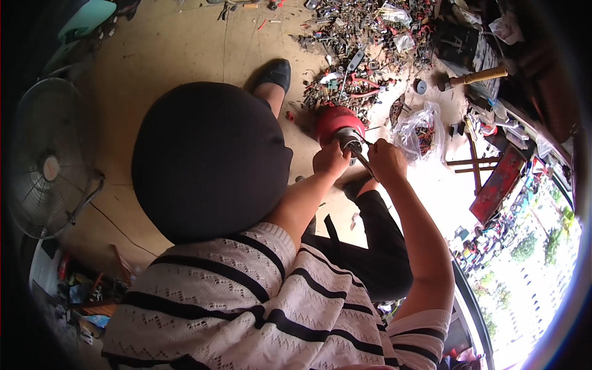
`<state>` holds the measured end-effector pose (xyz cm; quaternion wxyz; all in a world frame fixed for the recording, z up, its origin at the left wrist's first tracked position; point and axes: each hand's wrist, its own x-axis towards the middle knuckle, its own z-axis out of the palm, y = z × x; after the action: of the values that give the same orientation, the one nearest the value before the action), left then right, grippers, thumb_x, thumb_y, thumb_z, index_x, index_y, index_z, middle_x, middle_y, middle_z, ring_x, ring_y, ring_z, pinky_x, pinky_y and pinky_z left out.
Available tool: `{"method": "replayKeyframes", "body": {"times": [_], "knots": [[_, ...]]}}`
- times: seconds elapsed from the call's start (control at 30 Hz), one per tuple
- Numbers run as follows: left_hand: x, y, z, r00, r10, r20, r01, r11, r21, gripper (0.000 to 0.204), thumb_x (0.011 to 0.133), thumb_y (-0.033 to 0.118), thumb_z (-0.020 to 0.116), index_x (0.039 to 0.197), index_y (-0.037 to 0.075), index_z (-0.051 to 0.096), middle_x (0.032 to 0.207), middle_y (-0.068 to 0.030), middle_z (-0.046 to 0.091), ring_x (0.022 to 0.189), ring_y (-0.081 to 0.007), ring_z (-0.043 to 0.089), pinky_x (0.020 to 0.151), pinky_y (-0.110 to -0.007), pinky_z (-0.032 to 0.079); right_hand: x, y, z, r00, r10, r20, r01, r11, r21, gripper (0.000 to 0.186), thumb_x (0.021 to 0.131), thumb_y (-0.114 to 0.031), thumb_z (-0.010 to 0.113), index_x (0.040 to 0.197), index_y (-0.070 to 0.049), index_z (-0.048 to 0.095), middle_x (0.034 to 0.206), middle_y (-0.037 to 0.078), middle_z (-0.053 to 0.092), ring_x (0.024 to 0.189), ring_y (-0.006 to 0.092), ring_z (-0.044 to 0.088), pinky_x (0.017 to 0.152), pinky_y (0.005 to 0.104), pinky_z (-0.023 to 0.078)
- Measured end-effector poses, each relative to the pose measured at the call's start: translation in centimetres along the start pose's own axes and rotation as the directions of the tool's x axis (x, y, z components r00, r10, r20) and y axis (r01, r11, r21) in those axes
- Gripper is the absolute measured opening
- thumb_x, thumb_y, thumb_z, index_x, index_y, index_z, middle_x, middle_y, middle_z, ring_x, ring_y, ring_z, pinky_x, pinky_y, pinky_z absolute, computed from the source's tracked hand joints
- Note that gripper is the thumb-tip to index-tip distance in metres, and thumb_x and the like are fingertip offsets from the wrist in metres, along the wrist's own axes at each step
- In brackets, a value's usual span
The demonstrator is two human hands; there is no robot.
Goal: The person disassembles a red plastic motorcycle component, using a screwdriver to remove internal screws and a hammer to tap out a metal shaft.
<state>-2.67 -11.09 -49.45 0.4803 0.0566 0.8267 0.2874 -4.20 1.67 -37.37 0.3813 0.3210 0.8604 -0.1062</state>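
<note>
Person is seated, in a striped knit top point(213, 302), left knee point(209, 160) filling much of the view. Red round object point(336, 118) is ahead of the body, between the two shoes, its grey metal collar point(347, 134) facing the person. Cannot tell whether it rests on the floor point(185, 52) or is held just above it.

Left hand point(332, 160): fingers curled in, thumb side against the near edge of the collar. Fingertips are hidden, so cannot tell how firmly it grips, or what exactly.

Right hand point(388, 161): fingers bent closed round a thin dark tool point(366, 142), which points left toward the collar (most of it is covered by the fingers). A dark narrow strip point(362, 161) slants between the hands, its upper end at the collar; kind unclear.

Beyond the red object: a spread heap of small parts point(376, 43), with red-handled pliers point(365, 94) lying on its near side. To the right: a clear plastic bag point(425, 132) with small bits inside, a round black cap point(420, 86), and a hammer point(478, 77) with a wooden handle. Farther right, a worn red panel point(498, 185) lies tilted. Far left: a large fan point(50, 166), well apart from the hands.
</note>
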Motion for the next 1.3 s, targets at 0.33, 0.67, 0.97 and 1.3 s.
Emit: {"method": "replayKeyframes", "body": {"times": [0.33,0.67,0.97,1.3], "knots": [[-0.1,-0.1,0.5,0.999,0.008,-0.037,-0.009,0.999,-0.034,0.041,0.084,0.040,0.060,0.107,0.007,0.055,0.090,-0.0221,0.065,0.080,-0.0393,0.066,0.069,-0.050,0.053,0.0,-1.2,-0.6,0.994,-0.097,0.040,0.104,0.973,-0.205,0.024,0.090,-0.025,0.054,0.090,-0.002,0.061,0.089,0.020,0.066,0.084,0.0381,0.066,0.076,0.0466,0.052],[-0.2,0.4,0.1,0.999,-0.034,0.015,0.035,0.996,-0.088,0.042,0.083,0.042,0.064,0.108,0.009,0.055,0.087,-0.0213,0.066,0.080,-0.0402,0.065,0.069,-0.050,0.053,2.1,0.6,-0.9,0.988,-0.141,0.065,0.132,0.984,0.115,0.024,0.083,-0.025,0.067,0.087,-0.001,0.063,0.073,0.010,0.064,0.065,0.0214,0.065,0.060,0.0330,0.054],[-0.2,0.5,0.8,0.999,-0.044,0.012,0.045,0.993,-0.107,0.043,0.082,0.042,0.064,0.107,0.008,0.053,0.081,-0.0210,0.066,0.076,-0.0398,0.066,0.067,-0.052,0.052,2.6,1.7,-1.1,0.950,-0.065,0.304,-0.017,0.965,0.260,0.016,0.087,-0.016,0.060,0.099,-0.007,0.063,0.081,0.009,0.065,0.058,0.0195,0.061,0.048,0.0334,0.048],[-0.5,0.5,1.3,0.999,0.003,-0.049,-0.010,0.989,-0.148,0.042,0.084,0.041,0.062,0.107,0.007,0.052,0.083,-0.0211,0.066,0.078,-0.0402,0.066,0.068,-0.051,0.052,3.6,1.5,-0.4,0.908,-0.008,0.418,-0.196,0.875,0.443,0.016,0.087,-0.016,0.060,0.092,-0.001,0.063,0.071,0.009,0.063,0.056,0.0181,0.061,0.044,0.0317,0.046]]}}
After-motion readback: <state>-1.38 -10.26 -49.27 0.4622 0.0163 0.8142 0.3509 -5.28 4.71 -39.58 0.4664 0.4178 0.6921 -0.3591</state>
